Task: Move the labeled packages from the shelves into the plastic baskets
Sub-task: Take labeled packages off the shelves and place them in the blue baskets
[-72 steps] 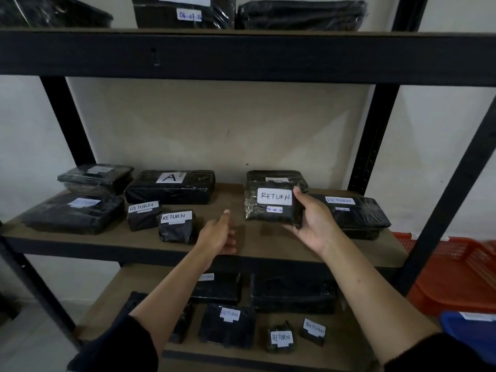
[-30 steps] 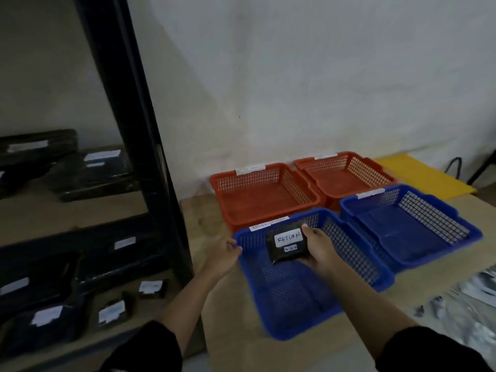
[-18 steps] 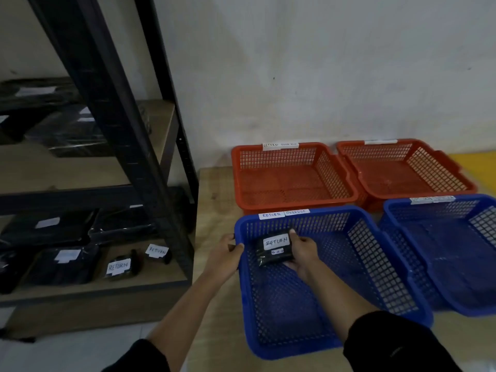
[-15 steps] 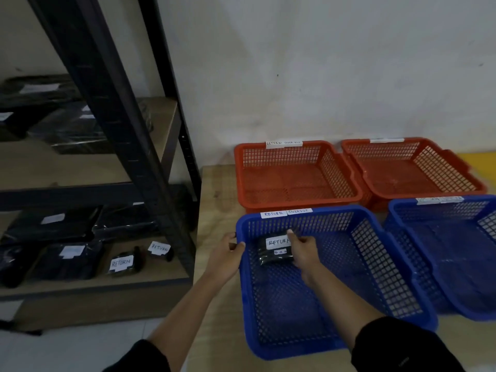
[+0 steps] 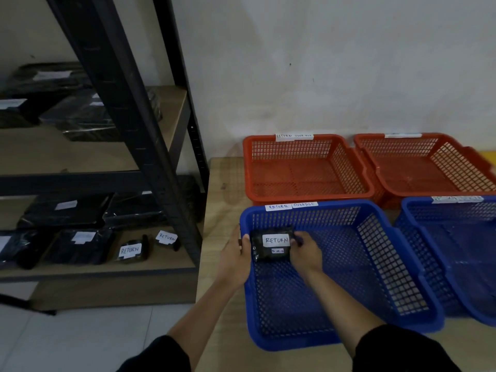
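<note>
Right hand (image 5: 304,252) inside the near-left blue basket (image 5: 391,267), fingers curled against the right edge of a small black package (image 5: 271,244) labelled RETURN; whether still pinched or only touched could not be told. Package lying flat, label up, in the basket's far-left corner, apparently on the mesh floor. Left hand (image 5: 236,260) at the basket's left rim, thumb hooked over the wall and fingers outside it, steadying the basket rather than holding the package.

Basket tagged RETURN and OVERDUE on its far rim. Behind it, a red basket (image 5: 308,167) with the same two words on its tag; to the right, a second red basket (image 5: 429,162) and a second blue basket (image 5: 456,237), tags unreadable. All four shown on a low wooden platform (image 5: 225,183) against the wall.

To the left, a black metal shelf unit (image 5: 128,124) with wooden boards, carrying many more black wrapped packages; two small ones (image 5: 131,251) marked RETURN near the front of the lower board.

Step judged: placing of one package, at or near release. Task judged early, with only this package seen in any basket. Next move judged to call for letting go with both hands, turning back to the shelves, and reading the next label before choosing a basket.
</note>
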A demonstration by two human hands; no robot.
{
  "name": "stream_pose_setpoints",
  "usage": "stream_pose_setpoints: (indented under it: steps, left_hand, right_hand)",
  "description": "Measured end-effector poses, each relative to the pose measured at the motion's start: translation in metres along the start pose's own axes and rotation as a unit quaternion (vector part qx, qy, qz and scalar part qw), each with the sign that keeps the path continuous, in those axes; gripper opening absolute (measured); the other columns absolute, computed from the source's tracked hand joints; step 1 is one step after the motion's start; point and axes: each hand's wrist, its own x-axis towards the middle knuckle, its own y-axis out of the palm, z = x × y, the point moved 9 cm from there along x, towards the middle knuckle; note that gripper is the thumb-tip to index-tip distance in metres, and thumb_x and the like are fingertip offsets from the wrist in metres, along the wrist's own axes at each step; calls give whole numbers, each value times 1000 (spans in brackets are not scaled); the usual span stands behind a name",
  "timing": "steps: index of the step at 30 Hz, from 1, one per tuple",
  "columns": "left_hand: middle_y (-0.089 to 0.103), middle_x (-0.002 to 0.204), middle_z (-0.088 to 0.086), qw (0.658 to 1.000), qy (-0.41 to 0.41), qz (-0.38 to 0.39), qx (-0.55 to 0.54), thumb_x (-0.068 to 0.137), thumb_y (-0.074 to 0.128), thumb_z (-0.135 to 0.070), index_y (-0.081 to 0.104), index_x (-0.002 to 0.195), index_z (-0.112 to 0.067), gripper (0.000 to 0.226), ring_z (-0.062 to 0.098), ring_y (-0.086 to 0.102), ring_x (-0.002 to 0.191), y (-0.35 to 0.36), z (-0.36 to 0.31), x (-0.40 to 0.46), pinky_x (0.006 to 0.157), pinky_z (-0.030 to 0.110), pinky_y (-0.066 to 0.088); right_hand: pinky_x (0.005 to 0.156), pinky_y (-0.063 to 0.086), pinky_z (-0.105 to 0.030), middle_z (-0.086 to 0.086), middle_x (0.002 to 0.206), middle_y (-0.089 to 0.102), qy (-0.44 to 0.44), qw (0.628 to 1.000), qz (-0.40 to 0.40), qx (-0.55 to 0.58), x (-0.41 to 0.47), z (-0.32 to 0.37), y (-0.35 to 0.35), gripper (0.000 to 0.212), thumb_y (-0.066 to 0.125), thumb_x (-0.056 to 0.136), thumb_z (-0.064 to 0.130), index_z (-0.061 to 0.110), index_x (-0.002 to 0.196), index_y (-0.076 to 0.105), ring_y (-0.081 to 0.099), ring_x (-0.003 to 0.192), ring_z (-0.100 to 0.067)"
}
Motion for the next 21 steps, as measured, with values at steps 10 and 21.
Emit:
stream_pose_setpoints:
  steps: [10,21]
  left_hand:
    - [61,98,0,1000,-10,8,-23,99,35,-37,52,102,-27,20,17,62,93,-69,-26,0,89,38,49]
    - [70,84,0,981,131,-145,-7,96,47,-24,62,94,-27,16,5,67,76,-306,-58,-42,68,16,53]
  right_hand:
    - [90,47,-38,-8,116,61,-240,965,-100,-41,-66,118,-31,27,54,95,22,10,119,57,57,108,-25]
    - [62,40,-1,12,70,59,-547,834,-77,-21,-246,327,41,3,65,85,19,20,88,64,48,59,9]
